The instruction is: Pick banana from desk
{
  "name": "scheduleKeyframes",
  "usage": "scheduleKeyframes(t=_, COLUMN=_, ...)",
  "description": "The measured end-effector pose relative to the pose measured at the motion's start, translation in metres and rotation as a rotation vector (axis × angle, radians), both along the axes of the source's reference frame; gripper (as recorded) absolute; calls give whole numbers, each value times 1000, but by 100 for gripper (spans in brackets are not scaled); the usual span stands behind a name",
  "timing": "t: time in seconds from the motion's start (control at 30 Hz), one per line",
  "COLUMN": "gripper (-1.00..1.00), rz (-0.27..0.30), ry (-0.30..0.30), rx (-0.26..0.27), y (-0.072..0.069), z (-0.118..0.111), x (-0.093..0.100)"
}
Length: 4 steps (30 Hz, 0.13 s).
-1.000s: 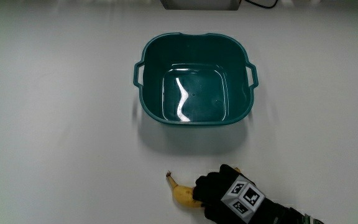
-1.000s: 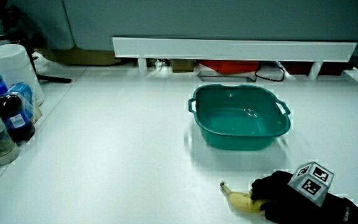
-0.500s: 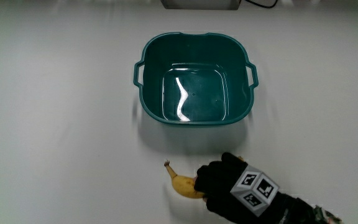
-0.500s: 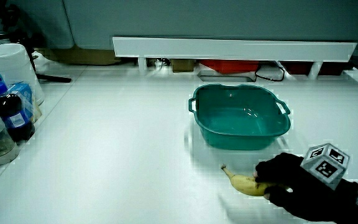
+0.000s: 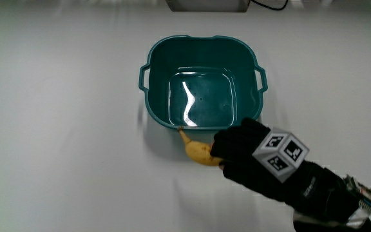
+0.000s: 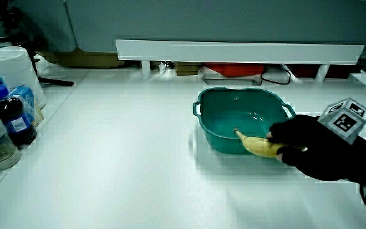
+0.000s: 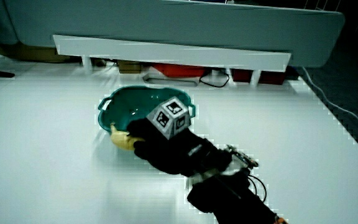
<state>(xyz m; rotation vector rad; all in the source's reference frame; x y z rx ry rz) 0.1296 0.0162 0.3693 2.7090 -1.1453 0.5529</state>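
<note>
Looking basically done: the hand (image 5: 240, 151) has its fingers clamped on the banana (image 5: 197, 151) and holds it clear of the bench (image 5: 63, 129), just beside the teal basin's (image 5: 201, 45) nearer rim. Nothing obvious left except keeping the grip secure.

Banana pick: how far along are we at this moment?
Done: the grasp. The hand has its fingers closed on the banana. In a side view the banana shows against the wall of the teal basin, and it looks clear of the table. In hand: carrying it, beside the basin's rim nearest the person. Left: nothing of the pick itself that I can see; the basin holds no fruit.
</note>
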Motion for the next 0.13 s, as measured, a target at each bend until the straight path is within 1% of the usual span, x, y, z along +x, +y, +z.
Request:
scheduleKeyframes(t=0.03, gripper=100, rz=1, ry=1, rx=14, y=-5, z=0, x=0)
scheduleKeyframes(t=0.1, gripper=100, rz=4, ry=24, rx=27, y=-14, z=3, x=0)
scheduleKeyframes(t=0.13, gripper=100, rz=5, ry=57, rx=73, y=-19, z=13, x=2)
